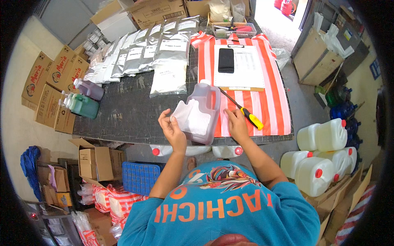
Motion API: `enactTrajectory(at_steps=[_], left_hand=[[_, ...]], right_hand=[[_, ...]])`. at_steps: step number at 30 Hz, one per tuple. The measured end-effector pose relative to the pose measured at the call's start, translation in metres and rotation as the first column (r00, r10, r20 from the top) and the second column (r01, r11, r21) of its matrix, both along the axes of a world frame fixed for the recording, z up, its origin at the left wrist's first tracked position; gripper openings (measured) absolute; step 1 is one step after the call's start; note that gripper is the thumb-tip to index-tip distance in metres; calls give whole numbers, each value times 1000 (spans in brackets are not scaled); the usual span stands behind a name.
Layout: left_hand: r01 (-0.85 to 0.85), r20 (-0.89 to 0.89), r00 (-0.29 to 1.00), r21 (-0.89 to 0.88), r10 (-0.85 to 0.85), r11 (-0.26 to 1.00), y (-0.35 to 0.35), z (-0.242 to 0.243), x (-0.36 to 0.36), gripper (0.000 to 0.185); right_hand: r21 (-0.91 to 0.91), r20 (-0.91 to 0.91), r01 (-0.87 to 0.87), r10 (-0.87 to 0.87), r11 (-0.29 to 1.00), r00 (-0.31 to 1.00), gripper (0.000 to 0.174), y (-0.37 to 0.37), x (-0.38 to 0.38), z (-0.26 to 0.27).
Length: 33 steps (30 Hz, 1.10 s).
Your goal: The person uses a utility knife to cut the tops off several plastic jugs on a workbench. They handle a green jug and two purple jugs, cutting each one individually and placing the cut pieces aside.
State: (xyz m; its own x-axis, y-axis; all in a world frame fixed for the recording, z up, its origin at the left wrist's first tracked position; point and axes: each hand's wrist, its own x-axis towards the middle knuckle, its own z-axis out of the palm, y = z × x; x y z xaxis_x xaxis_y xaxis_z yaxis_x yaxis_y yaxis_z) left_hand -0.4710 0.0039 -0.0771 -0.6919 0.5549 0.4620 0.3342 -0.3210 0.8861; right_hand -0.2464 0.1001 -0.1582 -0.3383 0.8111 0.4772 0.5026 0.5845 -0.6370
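Note:
A plastic jug of purplish liquid (212,123) with a white cap lies near the table's front edge. Against its side is a white sheet (192,118), perhaps paper or a label, whose left edge my left hand (174,129) pinches between thumb and fingers. My right hand (237,124) rests just right of the jug, fingers loosely curled, with nothing visible in it. Beside that hand, a scraper-like tool with a yellow and black handle (251,118) lies on a red-and-white striped plastic bag (280,113). Above it is a clipboard with paper (249,67) and a black phone (226,60).
Silver and white pouches (172,46) cover the table's back left. At its left edge stand a green jug (84,106) and a purplish jug (92,89). A plastic bin of tools (251,32) sits behind the bag. Capped jerrycans (314,178) stand on the right.

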Motion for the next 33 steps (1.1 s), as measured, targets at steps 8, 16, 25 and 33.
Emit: enactTrajectory(at_steps=[8,16,25,33], left_hand=[[74,242,959,284,-146,956,15,44,-7,8],[100,174,973,272,-151,957,10,98,18,16],[38,-791,584,-198,-182,980,-5,72,-2,10],[458,-390,711,-375,-585,806,-14,65,-180,29]], right_hand=[[-215,-234,-11,-41,977,972,39,5,3,1],[-359,-906,-745,-17,563,423,62,-33,-60,111],[-372,-889,-882,-383,290,249,49,-35,-109,151],[-497,-868,-542,-389,677,310,22,-4,-98,130]])
